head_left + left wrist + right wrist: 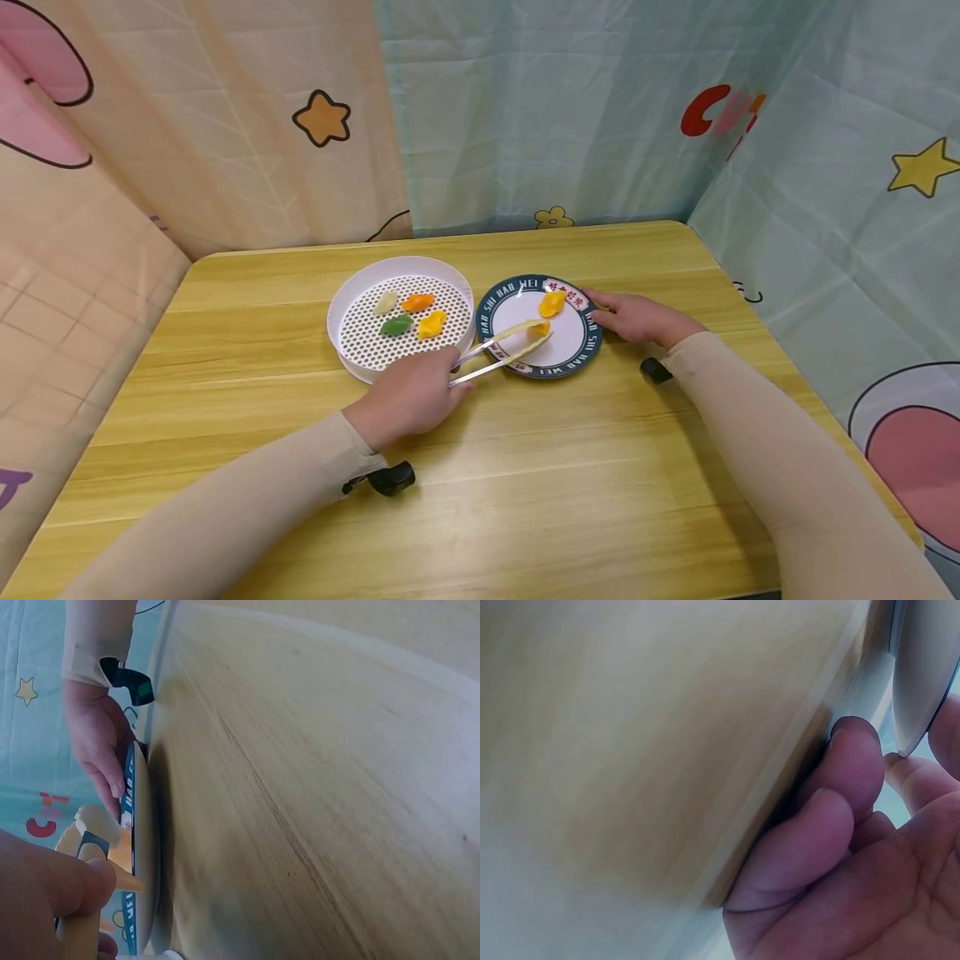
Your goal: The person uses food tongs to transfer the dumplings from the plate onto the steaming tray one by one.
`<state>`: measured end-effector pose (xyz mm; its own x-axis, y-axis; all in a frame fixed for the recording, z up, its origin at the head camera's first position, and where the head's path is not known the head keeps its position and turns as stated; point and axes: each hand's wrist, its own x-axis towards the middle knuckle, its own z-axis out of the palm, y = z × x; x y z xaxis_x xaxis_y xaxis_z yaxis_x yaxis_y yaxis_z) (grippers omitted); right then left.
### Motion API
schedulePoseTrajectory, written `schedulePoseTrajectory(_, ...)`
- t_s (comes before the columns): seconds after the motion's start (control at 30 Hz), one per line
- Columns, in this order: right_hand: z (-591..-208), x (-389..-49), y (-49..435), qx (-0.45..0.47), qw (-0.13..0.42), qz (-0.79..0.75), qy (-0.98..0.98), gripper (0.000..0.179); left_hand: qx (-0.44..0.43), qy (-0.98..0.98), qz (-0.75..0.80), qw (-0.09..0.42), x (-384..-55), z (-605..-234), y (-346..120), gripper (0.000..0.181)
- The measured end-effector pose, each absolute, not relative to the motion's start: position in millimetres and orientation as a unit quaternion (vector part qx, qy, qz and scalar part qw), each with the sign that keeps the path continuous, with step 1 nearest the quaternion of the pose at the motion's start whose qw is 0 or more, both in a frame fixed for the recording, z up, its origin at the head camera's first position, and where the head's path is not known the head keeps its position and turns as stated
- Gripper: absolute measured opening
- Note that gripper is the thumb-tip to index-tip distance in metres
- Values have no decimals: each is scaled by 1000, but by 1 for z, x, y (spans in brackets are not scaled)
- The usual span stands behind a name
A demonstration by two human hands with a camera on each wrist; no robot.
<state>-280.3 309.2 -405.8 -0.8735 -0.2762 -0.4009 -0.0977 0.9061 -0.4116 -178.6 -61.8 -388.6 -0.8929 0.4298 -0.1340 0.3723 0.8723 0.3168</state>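
Observation:
My left hand (416, 392) grips a pair of tongs (510, 360) with pale tips. The tips reach over a round plate (517, 307) with a dark lettered rim, one on either side of a small yellow-orange dumpling-shaped piece (538, 331). A second such piece (552, 303) lies on the plate toward the back. At the plate's right edge, my right hand (637, 319) pinches the rim; in the right wrist view a fingertip (911, 776) touches the plate's edge (919, 682) and the other fingers curl against the table.
Left of the plate stands a white round tray (341, 333) with a perforated base. In it lie a white piece (386, 302), an orange piece (417, 302), a green piece (396, 325) and a yellow piece (432, 325). Patterned curtains (525, 125) surround the wooden table (570, 500).

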Motion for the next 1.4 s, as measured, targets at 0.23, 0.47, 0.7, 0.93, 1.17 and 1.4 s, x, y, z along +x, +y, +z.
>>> schedulePoseTrajectory(0.23, -405, -280, 309, -104, 228, -188, 950, 63, 214, 962, 142, 97, -177, -383, -64, 29)
schedulePoseTrajectory(0.47, -404, -279, 308, -103, 232, -192, 948, 63, 213, 961, 154, 88, -173, -371, -71, 27)
schedulePoseTrajectory(0.7, -403, -279, 308, -99, 234, -193, 948, 64, 197, 963, 162, 82, -170, -357, -89, 30)
schedulePoseTrajectory(0.93, -406, -280, 311, -102, 235, -191, 948, 64, 179, 972, 145, 51, -168, -346, -120, 29)
schedulePoseTrajectory(1.17, -407, -279, 313, -107, 228, -187, 950, 65, 160, 978, 129, 44, -175, -343, -152, 29)
schedulePoseTrajectory(1.4, -406, -280, 312, -107, 231, -191, 948, 65, 155, 981, 95, 61, -189, -350, -166, 36)
